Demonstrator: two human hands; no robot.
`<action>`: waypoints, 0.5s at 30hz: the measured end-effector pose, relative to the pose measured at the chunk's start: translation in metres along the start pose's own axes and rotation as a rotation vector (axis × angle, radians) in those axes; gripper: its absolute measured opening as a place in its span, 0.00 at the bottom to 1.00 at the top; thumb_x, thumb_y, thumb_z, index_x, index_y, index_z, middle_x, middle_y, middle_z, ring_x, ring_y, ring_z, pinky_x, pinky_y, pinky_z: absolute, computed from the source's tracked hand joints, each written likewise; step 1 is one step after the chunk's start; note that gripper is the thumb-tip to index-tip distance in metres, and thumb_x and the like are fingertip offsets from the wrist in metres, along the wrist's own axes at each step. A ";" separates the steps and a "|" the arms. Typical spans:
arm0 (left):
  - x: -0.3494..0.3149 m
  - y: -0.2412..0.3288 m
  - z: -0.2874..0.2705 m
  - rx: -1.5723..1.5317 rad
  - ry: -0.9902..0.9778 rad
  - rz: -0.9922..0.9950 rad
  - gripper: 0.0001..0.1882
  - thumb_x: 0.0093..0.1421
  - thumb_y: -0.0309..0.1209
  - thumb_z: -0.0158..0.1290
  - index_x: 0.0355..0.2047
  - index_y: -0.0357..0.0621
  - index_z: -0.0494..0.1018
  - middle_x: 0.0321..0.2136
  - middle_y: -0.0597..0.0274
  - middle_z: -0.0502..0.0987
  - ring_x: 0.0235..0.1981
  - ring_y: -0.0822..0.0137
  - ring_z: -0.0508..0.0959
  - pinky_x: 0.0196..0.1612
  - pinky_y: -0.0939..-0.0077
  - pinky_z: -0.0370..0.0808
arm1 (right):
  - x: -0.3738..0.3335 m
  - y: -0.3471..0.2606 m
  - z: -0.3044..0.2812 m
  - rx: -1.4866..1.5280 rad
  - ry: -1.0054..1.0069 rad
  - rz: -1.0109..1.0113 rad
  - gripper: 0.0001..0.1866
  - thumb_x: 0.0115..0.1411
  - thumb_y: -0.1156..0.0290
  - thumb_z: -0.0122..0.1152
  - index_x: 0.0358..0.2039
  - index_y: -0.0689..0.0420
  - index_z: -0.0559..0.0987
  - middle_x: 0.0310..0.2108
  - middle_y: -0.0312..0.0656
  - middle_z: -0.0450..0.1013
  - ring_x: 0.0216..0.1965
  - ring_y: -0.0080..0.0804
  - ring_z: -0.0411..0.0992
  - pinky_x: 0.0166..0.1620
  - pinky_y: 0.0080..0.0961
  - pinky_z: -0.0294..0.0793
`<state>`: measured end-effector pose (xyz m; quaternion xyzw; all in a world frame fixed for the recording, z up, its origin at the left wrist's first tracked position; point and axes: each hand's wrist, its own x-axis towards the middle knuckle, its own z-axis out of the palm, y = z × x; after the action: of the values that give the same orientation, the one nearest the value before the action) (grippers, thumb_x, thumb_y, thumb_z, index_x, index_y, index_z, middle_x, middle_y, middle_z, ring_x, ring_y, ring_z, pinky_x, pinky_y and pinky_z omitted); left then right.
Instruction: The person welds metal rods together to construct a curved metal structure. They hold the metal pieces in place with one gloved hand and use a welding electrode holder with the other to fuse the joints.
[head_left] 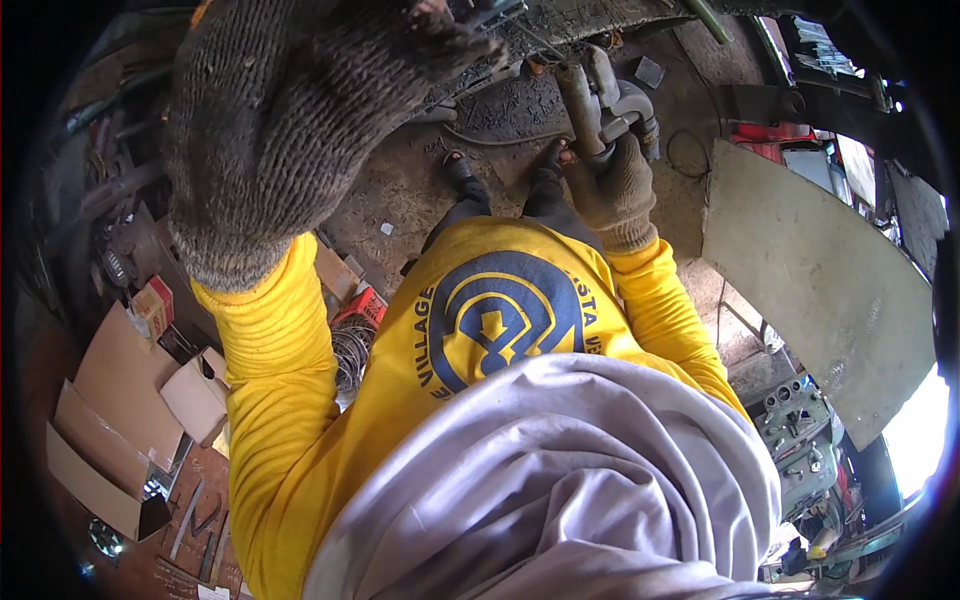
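Note:
My left hand (290,120), in a dark grey-brown knitted glove, is raised close to the view at the upper left. Its fingers point right towards a dark metal edge, and the glove hides most of their shape and whatever may be in them. Farther off, my right hand (615,195), gloved the same way, is closed around the near end of a grey pipe assembly (578,105). This assembly has upright tubes and a curved elbow piece (632,100). Its far end reaches a workbench edge (545,35) strewn with dark scraps.
A large flat sheet (815,280) leans at the right, above a green-grey machine (800,440) with knobs. Open cardboard boxes (120,400) stand at the lower left. Coiled wire (350,350) lies beside a red crate (368,306). A cable (500,140) crosses the floor by my feet.

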<state>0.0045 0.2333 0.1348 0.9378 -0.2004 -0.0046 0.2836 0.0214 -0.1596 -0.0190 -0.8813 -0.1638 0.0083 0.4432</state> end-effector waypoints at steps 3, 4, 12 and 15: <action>0.001 -0.002 0.007 0.305 -0.008 -0.109 0.22 0.76 0.36 0.40 0.63 0.35 0.65 0.57 0.52 0.73 0.53 0.65 0.77 0.61 0.75 0.72 | 0.001 0.000 -0.004 -0.048 0.027 0.025 0.26 0.51 0.61 0.76 0.44 0.59 0.74 0.30 0.53 0.78 0.32 0.57 0.78 0.34 0.41 0.77; -0.004 0.003 0.006 0.414 -0.008 -0.154 0.22 0.76 0.36 0.40 0.63 0.35 0.66 0.57 0.53 0.74 0.53 0.65 0.77 0.61 0.75 0.72 | 0.004 -0.001 -0.008 -0.031 0.038 0.030 0.26 0.52 0.61 0.76 0.45 0.59 0.74 0.30 0.53 0.78 0.32 0.57 0.78 0.35 0.41 0.77; 0.032 0.039 0.016 0.427 0.115 -0.213 0.23 0.75 0.40 0.41 0.61 0.36 0.67 0.54 0.57 0.76 0.51 0.68 0.78 0.57 0.77 0.74 | 0.017 -0.025 -0.035 -0.073 0.012 0.053 0.24 0.53 0.61 0.74 0.45 0.59 0.74 0.32 0.54 0.78 0.35 0.58 0.78 0.37 0.44 0.77; 0.034 0.038 0.014 0.364 0.162 -0.214 0.24 0.74 0.41 0.41 0.60 0.36 0.68 0.52 0.59 0.77 0.50 0.70 0.78 0.55 0.77 0.75 | 0.013 -0.030 -0.037 -0.112 -0.057 0.089 0.23 0.54 0.61 0.74 0.43 0.58 0.73 0.31 0.53 0.78 0.35 0.58 0.79 0.38 0.45 0.77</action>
<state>0.0196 0.1846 0.1466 0.9867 -0.0741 0.0769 0.1229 0.0312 -0.1681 0.0290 -0.9105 -0.1371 0.0439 0.3876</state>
